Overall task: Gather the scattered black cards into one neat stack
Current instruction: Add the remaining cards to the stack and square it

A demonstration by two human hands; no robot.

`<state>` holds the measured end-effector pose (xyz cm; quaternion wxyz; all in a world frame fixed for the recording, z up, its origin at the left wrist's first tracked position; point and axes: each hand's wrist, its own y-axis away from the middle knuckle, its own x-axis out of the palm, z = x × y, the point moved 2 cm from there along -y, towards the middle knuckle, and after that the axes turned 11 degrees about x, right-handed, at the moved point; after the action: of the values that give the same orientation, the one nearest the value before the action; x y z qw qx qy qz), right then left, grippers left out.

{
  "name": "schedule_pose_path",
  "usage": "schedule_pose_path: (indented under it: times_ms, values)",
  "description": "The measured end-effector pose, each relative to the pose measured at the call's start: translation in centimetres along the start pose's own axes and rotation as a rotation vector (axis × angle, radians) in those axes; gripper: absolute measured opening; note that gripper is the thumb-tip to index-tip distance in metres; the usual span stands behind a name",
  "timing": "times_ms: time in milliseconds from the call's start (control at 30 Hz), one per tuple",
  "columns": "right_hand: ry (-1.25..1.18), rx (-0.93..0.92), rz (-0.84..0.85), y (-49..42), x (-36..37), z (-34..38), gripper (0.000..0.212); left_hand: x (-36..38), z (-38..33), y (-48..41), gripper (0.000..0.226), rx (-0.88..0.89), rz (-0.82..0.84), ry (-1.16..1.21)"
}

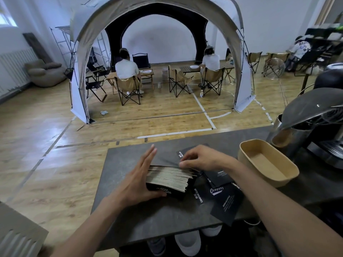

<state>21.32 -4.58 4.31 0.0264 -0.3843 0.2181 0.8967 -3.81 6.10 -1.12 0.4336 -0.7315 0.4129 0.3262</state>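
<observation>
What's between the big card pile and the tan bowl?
Loose black cards scattered on the grey table, with the right hand reaching over them, head view.

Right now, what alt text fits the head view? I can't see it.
A left hand presses flat against the left side of a stack of black cards on a grey table, while the right hand grips its far edge with curled fingers. Other loose cards lie scattered to the right, beside an empty tan tray.

Matt black card stack (169, 179), pale paper edges; dull grey stone-look counter (130, 216); matt tan fibre tray (267, 162); glossy wood floor (46, 145)
</observation>
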Motion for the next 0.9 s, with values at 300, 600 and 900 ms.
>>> schedule_pose_path:
  times_ms: [300,600,900]
  values:
    - [0.259,0.124,-0.265,-5.3,-2.8,-4.3,0.053,0.0,0.2,0.0,0.085,-0.026,0.063,-0.057]
    - [0.261,0.194,-0.179,-7.0,-3.8,-4.2,0.07,0.0,0.2,-0.1,0.086,-0.055,0.089,-0.042]
    - [0.204,0.216,-0.21,-6.3,-5.0,-3.3,0.06,-0.2,-0.2,0.1,0.097,-0.106,0.122,-0.047]
